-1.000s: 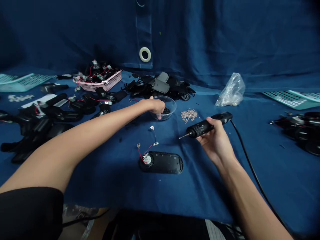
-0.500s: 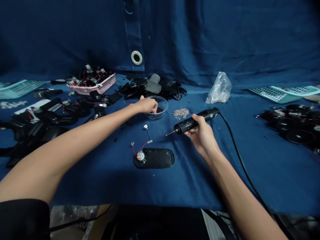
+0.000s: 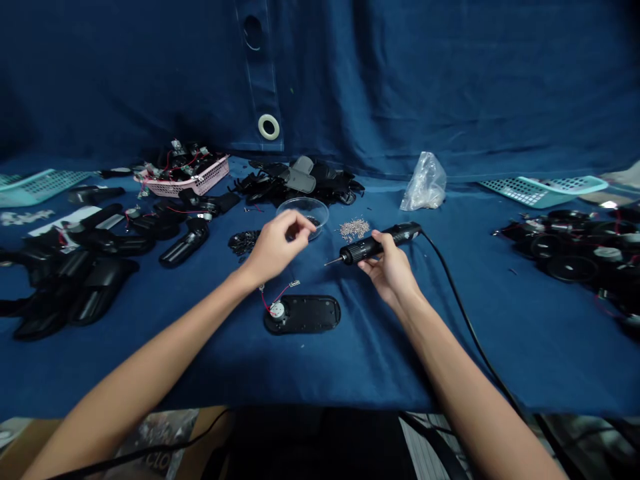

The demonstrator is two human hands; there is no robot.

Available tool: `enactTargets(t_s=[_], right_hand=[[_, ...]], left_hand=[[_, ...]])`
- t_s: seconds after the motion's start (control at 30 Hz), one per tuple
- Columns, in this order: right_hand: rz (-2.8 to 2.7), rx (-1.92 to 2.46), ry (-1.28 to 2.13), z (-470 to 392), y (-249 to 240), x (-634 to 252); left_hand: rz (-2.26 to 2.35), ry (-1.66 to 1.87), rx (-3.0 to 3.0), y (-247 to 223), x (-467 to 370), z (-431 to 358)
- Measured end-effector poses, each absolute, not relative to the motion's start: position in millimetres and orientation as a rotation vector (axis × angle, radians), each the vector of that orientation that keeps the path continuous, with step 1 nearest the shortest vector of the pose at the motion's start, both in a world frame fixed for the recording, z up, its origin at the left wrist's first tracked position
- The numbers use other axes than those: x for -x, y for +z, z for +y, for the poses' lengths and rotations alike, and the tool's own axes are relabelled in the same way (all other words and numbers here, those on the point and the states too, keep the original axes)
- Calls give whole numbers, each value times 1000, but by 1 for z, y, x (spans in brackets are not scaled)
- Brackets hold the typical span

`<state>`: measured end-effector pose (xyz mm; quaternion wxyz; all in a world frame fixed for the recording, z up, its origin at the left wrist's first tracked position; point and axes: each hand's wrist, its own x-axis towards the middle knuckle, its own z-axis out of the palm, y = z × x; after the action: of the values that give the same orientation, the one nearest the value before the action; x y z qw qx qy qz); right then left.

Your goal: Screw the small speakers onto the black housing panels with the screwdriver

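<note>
On the nearer side of the left hand [image 3: 279, 244], a black casing [image 3: 310, 315] lies flat on the blue-covered tabletop [image 3: 360, 380], its open side up. A pale disc [image 3: 277, 311] sits at the casing's left end, and red wires [image 3: 283, 293] rise from it toward the left wrist. The right hand [image 3: 388, 265] grips a black driver [image 3: 373, 248], whose bit [image 3: 333, 262] points at the space between the two hands. From the driver's back end a cable [image 3: 463, 308] runs down past the right forearm.

The left hand is raised with thumb and fingers drawn together; whether anything is pinched there I cannot tell. Just left of it is a small heap of black bits [image 3: 243, 243]; farther left lie black housings [image 3: 103, 287]. Dark round parts [image 3: 575, 257] are piled well to the right of the right hand.

Right behind the left fingertips is a clear bowl [image 3: 326, 212], partly hidden by them. Silver bits [image 3: 354, 229] lie loose between bowl and driver. Beyond the left hand are a pile of black parts [image 3: 333, 183] and, off to its left, a loaded pink basket [image 3: 200, 184]. A clear bag [image 3: 425, 181] stands beyond the right hand, with a teal basket [image 3: 550, 193] farther right.
</note>
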<state>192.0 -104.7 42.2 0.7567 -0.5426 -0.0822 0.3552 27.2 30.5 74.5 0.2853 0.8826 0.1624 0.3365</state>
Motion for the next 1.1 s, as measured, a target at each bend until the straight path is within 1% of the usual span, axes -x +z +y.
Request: enactTargets(t_s=[0.17,0.37,0.53,0.83,1.1], right_hand=[[-156,1187,790,-103,40,-188],[-150,1196,816,-102,39,-183],[-138,1205,815,-101,37,-182],[-107,1202,815,-97,35,-177],[-78,1168,807,-95,34,-174]], left_hand=[[286,1067,-2393,55,4,-11],[205,1112,-2425,36,3,-8],[192,1130,-2475,33,3,-6],[161,1271,-2519,30,1,-4],[181,1279,-2476,35,-2,-11]])
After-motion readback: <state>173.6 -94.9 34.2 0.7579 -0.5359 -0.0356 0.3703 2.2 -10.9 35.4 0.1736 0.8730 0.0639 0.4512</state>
